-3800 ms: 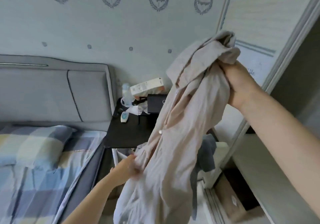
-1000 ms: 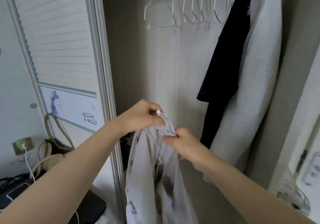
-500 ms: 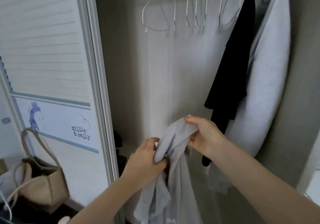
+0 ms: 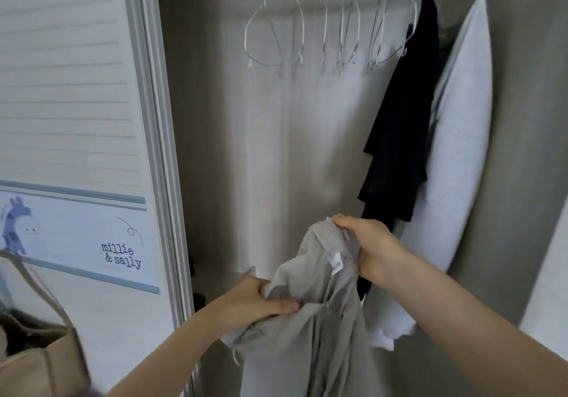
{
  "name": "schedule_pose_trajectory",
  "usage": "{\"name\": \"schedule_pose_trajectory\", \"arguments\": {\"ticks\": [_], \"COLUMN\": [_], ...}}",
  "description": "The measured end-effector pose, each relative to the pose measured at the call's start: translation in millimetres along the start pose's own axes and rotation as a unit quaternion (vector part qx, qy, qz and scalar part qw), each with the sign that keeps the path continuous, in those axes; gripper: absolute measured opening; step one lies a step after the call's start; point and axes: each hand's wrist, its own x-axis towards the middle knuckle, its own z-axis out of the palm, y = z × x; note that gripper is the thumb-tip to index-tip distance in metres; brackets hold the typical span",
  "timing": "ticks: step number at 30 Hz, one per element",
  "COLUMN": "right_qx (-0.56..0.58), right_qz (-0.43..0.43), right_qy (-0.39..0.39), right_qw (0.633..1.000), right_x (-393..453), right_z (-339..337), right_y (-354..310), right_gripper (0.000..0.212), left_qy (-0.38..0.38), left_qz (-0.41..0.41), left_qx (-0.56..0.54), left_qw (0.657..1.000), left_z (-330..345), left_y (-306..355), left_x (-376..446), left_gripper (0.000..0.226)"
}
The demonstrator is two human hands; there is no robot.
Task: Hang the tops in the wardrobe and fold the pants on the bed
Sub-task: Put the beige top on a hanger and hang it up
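Shirt held in front of open wardrobe, low centre | left hand grip clenched on bunched cloth | right hand grip clenched on collar, higher | hangers empty on rail, far above | black top hanging right

One camera on the person's head, close to the open wardrobe, facing straight into it, hangers up top

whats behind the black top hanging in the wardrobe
A white garment hangs right behind the black top, showing along its right side and below. The part directly behind it, and both hangers' shoulders, are covered.
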Motion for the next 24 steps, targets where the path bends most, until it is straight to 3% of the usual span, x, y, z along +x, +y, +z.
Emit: {"name": "schedule_pose_trajectory", "arguments": {"ticks": [3,7,9,12,15,18,21,22,24], "right_qx": [0.031,0.083,0.099,0.099,0.092,0.105,0.075,0.054,0.021], "right_qz": [0.023,0.027,0.007,-0.014,-0.014,-0.01,-0.037,-0.055,-0.089], "right_qy": [-0.012,-0.05,-0.043,0.022,0.08,0.094,0.09,0.098,0.118], "right_qw": [0.999,0.995,0.994,0.995,0.992,0.99,0.992,0.992,0.989], "right_x": [-3.6,-9.8,-9.0,0.9,10.0,18.2,20.8,20.1,19.6], "right_z": [9.2,18.2,15.6,2.4,-13.9,-26.4,-34.6,-38.1,-47.2], "right_y": [4.0,4.9,2.9,4.3,14.5,23.9,27.3,26.9,26.7], "right_gripper": [0.018,0.011,0.014,0.018,0.008,0.01,0.015,0.015,0.017], "left_qy": [-0.001,0.096,0.125,0.094,0.034,0.063,0.093,0.085,0.052], "left_qz": [-0.008,-0.041,-0.1,-0.217,-0.247,-0.189,-0.142,-0.131,-0.116], "left_qx": [0.114,0.246,0.29,0.308,0.156,-0.102,-0.384,-0.439,-0.471], "left_qw": [0.993,0.964,0.943,0.921,0.956,0.975,0.908,0.885,0.873], "left_z": [9.9,24.8,19.5,-10.1,-43.3,-56.0,-62.1,-66.8,-76.8], "left_y": [-4.6,-24.2,-34.4,-36.2,-22.0,-5.3,10.8,17.6,30.7], "left_x": [10.3,18.6,18.6,12.8,3.7,-5.6,-12.0,-14.0,-20.3], "left_gripper": [0.067,0.056,0.056,0.06,0.026,0.01,0.009,0.01,0.01]}}
